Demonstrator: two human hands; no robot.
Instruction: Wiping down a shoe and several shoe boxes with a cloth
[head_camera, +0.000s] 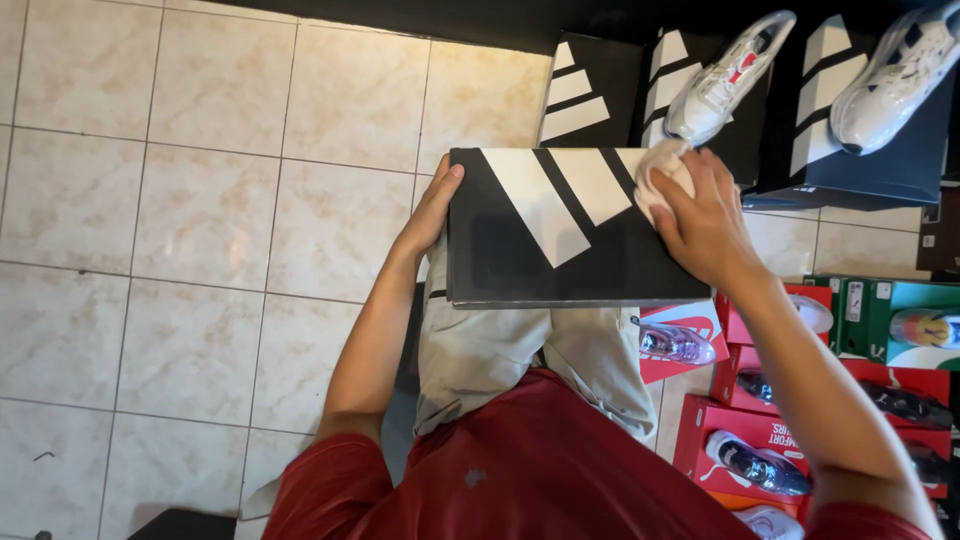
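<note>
Four black shoeboxes with white stripes are in sight: one (560, 235) resting on the person's lap and three more standing at the far right, the first (585, 90), the second (660, 75) and the third (850, 100). Two white sneakers sit on top of those, one (725, 80) and another (900, 75). At the near right I count about four red boxes (745, 430) and one green box (900, 320). One pale cloth (655, 180) shows, and two hands.

The left hand (432, 208) steadies a black shoebox (560, 240) on the lap; the right hand (705, 225) presses a white cloth (655, 178) onto its lid.
</note>
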